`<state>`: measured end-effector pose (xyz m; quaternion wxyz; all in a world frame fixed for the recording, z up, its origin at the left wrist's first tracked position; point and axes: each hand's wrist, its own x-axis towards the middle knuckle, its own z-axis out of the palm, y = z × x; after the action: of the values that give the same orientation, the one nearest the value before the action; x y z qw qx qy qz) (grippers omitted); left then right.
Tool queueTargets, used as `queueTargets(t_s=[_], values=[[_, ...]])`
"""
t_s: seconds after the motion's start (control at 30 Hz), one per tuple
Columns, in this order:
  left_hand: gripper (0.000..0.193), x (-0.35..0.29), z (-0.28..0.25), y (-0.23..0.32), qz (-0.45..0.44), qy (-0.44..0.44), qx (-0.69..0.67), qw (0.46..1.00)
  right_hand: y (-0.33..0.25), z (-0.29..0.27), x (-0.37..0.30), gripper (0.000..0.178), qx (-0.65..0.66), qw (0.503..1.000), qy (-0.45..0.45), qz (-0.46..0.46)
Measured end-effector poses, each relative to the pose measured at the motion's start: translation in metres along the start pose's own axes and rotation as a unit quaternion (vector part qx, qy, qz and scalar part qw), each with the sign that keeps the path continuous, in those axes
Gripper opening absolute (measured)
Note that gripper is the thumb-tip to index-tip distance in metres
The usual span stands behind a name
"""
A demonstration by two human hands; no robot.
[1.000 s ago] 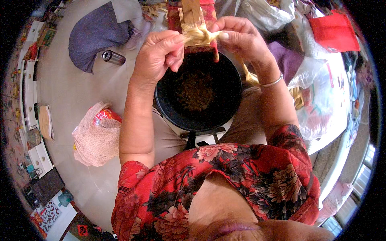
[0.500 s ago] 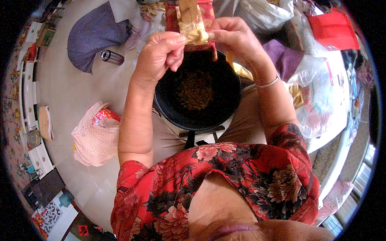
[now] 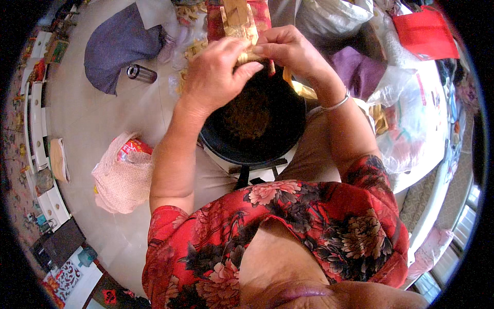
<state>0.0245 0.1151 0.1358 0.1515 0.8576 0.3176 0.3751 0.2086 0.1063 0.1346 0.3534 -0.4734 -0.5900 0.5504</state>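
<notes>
A small folded piece of gold paper (image 3: 242, 60) is between my hands, above the far rim of a round black pan (image 3: 257, 152). My left hand (image 3: 218, 74) has its fingers closed over the paper's left side, its thumb stretched out to the right. With thumb and forefinger my right hand (image 3: 294, 51) pinches the other end. The fingers cover much of the paper. Just beyond lies gold sheet paper (image 3: 239, 30) under a wooden block (image 3: 235, 11), on a red patterned cloth (image 3: 214, 23). Dark brownish bits (image 3: 247, 121) lie in the pan.
On the floor to the left are a dark cylinder-shaped flask (image 3: 141, 73), a blue-grey cloth (image 3: 121, 51) and a pink bag (image 3: 121, 177). To the right stand clear plastic bags (image 3: 411, 123), a purple cloth (image 3: 355, 72) and a red square item (image 3: 426, 33).
My left hand has turned over the gold paper, its back now up and its thumb reaching right. My right hand has shifted slightly left. Both still hold the paper.
</notes>
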Motion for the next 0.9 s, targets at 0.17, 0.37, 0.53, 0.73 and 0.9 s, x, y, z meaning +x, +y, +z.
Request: queueTargets(t_s=[0.17,0.37,0.53,0.73,0.9], values=[[0.023,-0.002,-0.008,-0.021,-0.133,-0.226,-0.172,0.95,0.004,-0.011,-0.001,0.016,-0.063,0.996,-0.027,-0.065],[0.021,0.003,0.002,-0.048,-0.199,-0.21,-0.126,0.949,0.019,-0.013,0.021,0.017,-0.147,0.985,0.076,-0.049],[0.02,0.012,0.025,-0.067,-0.205,-0.093,0.02,0.974,0.037,-0.013,0.049,0.021,-0.173,0.97,0.172,-0.012],[0.023,0.014,0.032,-0.075,-0.219,-0.098,0.049,0.97,0.053,-0.007,0.062,0.025,-0.239,0.948,0.21,0.013],[0.023,0.011,0.025,-0.058,-0.243,-0.165,0.117,0.949,0.045,-0.006,0.059,0.031,-0.447,0.873,0.194,0.008]])
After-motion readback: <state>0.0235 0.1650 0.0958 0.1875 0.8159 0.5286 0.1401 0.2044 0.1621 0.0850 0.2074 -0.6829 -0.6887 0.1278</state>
